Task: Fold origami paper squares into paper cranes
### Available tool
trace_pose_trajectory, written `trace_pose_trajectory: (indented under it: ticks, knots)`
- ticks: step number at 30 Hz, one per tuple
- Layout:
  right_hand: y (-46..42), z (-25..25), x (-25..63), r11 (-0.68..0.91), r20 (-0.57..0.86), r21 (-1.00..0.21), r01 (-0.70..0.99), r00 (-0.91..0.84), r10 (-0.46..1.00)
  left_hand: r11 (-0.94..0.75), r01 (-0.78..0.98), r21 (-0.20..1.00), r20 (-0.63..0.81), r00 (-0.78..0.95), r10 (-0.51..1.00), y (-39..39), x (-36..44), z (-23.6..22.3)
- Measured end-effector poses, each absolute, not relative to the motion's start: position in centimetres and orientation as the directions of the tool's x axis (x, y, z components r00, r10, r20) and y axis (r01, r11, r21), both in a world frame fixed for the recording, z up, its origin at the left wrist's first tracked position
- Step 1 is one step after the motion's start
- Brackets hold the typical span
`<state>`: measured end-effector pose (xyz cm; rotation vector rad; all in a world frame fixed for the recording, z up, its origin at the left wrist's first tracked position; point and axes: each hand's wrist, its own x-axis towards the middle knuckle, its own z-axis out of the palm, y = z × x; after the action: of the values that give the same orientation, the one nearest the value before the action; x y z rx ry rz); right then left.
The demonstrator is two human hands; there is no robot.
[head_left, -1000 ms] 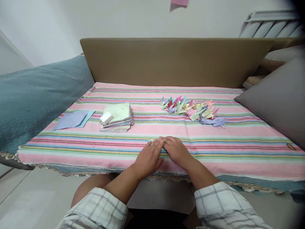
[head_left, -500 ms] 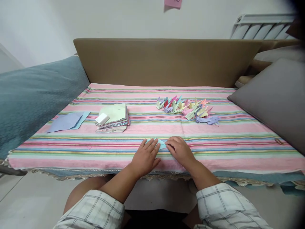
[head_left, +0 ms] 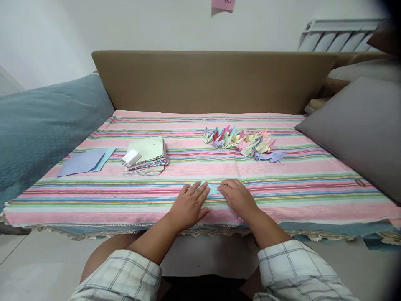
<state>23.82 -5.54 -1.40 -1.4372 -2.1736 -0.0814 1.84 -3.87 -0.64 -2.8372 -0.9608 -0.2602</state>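
A light blue folded paper (head_left: 213, 190) lies flat on the striped cloth in front of me. My left hand (head_left: 189, 205) rests on it with fingers stretched out, covering its left part. The fingers of my right hand (head_left: 238, 198) are closed in a pinch at the paper's pointed right end. Farther back, to the right, sits a cluster of folded paper cranes (head_left: 241, 142) in many colours. A stack of paper sheets (head_left: 147, 152) stands to the left, with a white charger plug (head_left: 131, 157) on top of it.
Loose purple (head_left: 82, 162) and blue sheets lie farther left. The striped cloth (head_left: 94, 213) covers the sofa seat, with a lace trim along its front edge. A grey cushion (head_left: 357, 129) bounds the right side, a blue covered armrest (head_left: 53, 121) the left. A small brown item (head_left: 360, 182) lies near the cushion.
My view has shifted slightly to the right. Both hands stay on the blue paper, the left flat and the right pinching its tip, with hardly any movement.
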Motion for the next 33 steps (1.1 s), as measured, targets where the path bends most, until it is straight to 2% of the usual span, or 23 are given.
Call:
trace_pose_trajectory:
  ticks: [6,12,16,24,29,33]
  knots:
    - [-6.5,-1.2,23.6,0.4,0.496,-0.262,0.878,-0.233,0.837,-0.783,0.619,-0.066,0.198,0.777,0.598,-3.9,2.0,-0.5]
    - [-7.5,-2.1,22.6,0.374,0.459,-0.085,0.924,-0.297,0.837,-0.794,0.606,-0.056,0.202,0.785,0.585,-3.7,1.9,-1.0]
    - [-7.7,-2.5,22.8,0.352,0.453,-0.036,0.935,-0.299,0.84,-0.792,0.609,-0.046,0.198,0.783,0.59,-3.6,1.8,-1.0]
    - [-7.9,-1.8,23.4,0.351,0.511,-0.056,0.935,-0.275,0.815,-0.793,0.607,-0.053,0.214,0.782,0.585,-3.6,1.8,-0.9]
    - [-8.2,-1.5,21.6,0.401,0.573,-0.003,0.916,-0.327,0.752,-0.789,0.612,-0.047,0.225,0.776,0.589,-3.7,1.8,-0.8]
    - [-8.0,-2.1,20.5,0.476,0.514,0.021,0.879,-0.418,0.749,-0.79,0.613,-0.026,0.231,0.772,0.592,-3.8,1.9,-0.6]
